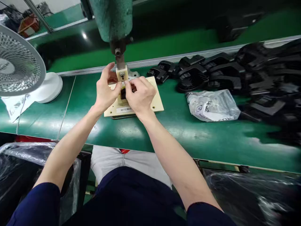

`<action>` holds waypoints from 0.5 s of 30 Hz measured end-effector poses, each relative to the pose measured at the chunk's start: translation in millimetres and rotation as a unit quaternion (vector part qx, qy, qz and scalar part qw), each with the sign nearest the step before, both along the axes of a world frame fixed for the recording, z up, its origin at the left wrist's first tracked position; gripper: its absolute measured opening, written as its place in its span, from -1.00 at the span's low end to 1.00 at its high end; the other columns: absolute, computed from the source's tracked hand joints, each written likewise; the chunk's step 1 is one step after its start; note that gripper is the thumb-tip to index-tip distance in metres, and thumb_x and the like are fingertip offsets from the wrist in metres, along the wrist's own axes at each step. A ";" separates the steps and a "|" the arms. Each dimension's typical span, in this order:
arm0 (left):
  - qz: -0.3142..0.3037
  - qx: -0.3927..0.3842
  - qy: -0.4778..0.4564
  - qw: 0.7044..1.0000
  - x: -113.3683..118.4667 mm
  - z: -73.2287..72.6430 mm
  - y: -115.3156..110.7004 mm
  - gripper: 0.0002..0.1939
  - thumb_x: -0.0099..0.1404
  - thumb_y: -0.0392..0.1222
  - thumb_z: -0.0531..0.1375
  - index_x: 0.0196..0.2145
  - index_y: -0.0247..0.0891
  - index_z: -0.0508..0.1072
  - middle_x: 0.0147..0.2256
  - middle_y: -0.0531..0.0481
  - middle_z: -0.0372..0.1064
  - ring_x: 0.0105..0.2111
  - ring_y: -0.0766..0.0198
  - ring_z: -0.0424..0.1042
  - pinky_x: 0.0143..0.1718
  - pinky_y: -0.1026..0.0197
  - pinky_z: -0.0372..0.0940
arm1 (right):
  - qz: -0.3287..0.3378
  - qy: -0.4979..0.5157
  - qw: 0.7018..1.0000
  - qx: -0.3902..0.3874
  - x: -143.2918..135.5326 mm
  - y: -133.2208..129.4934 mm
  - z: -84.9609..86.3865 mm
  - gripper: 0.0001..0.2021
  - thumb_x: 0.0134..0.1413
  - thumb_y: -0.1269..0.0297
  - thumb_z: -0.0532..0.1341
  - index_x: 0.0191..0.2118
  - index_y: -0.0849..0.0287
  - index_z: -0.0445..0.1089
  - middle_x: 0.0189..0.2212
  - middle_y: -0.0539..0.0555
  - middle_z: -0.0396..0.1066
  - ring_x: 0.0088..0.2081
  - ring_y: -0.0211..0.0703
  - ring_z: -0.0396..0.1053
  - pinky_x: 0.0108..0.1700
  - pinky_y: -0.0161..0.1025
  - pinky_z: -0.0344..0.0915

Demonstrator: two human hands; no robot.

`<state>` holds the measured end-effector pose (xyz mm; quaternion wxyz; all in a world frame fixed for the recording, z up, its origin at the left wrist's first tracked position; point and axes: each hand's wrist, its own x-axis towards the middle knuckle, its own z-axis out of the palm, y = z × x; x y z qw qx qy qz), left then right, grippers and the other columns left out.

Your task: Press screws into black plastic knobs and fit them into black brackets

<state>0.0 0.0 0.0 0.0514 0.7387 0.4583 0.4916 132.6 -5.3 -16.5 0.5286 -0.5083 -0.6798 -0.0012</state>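
My left hand (pixel 106 89) and my right hand (pixel 141 94) meet just below the cream block (pixel 122 74) at the tip of a green press (pixel 113 18). The left thumb reaches in from the side, while its fingers curl partly behind the block. The right thumb and index finger are pinched close to the left thumb tip. Whatever lies between the fingertips is too small to make out. Under them, a dark piece (pixel 123 93) sits in a cream fixture, whose base plate (pixel 157 98) carries a white label (pixel 124 109).
Black plastic parts (pixel 223 73) are heaped along the right of the green bench (pixel 178 138), behind a clear plastic bag (pixel 213 105). At left stand a grey fan (pixel 21 62) and its white round base (pixel 50 88). Plastic-wrapped bins (pixel 254 194) flank my lap.
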 end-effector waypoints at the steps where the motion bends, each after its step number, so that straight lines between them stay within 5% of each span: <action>1: 0.000 -0.003 0.001 1.000 0.2 0.1 0.0 -0.44 0.28 0.07 0.15 0.11 -0.18 0.04 -0.25 -0.02 0.32 -0.27 0.21 0.45 -0.21 0.14 0.37 | 0.011 -0.004 1.000 -0.004 1.5 -0.1 0.7 -0.67 0.24 0.17 0.08 -0.44 0.21 0.44 -0.44 0.10 0.43 -0.39 -0.14 0.37 -0.33 -0.24 0.20; 9: 0.008 -0.024 -0.028 0.999 3.6 -0.6 0.1 -0.42 0.25 -0.05 0.19 0.13 -0.21 0.04 -0.30 0.00 0.34 -0.31 0.22 0.44 -0.22 0.14 0.36 | 0.082 0.042 0.995 -0.040 44.9 -15.7 22.2 -0.76 0.18 0.26 0.15 -0.46 0.20 0.43 -0.49 0.02 0.39 -0.45 -0.24 0.33 -0.36 -0.28 0.23; 12: 0.020 -0.022 -0.057 0.998 8.3 2.8 -2.4 -0.44 0.19 -0.20 0.19 0.11 -0.24 0.09 -0.38 0.06 0.32 -0.38 0.27 0.41 -0.25 0.18 0.35 | 0.068 0.056 0.996 -0.003 73.9 -8.0 61.1 -0.78 0.15 0.28 0.18 -0.48 0.22 0.42 -0.53 0.01 0.38 -0.48 -0.27 0.32 -0.39 -0.29 0.25; 15: 0.043 -0.030 -0.084 0.995 15.1 9.6 -10.4 -0.46 0.12 -0.31 0.14 0.08 -0.27 0.16 -0.45 0.10 0.30 -0.43 0.30 0.38 -0.29 0.22 0.32 | 0.047 0.062 0.994 0.079 97.4 19.7 130.0 -0.83 0.16 0.32 0.18 -0.43 0.22 0.42 -0.51 0.00 0.40 -0.48 -0.28 0.33 -0.41 -0.31 0.27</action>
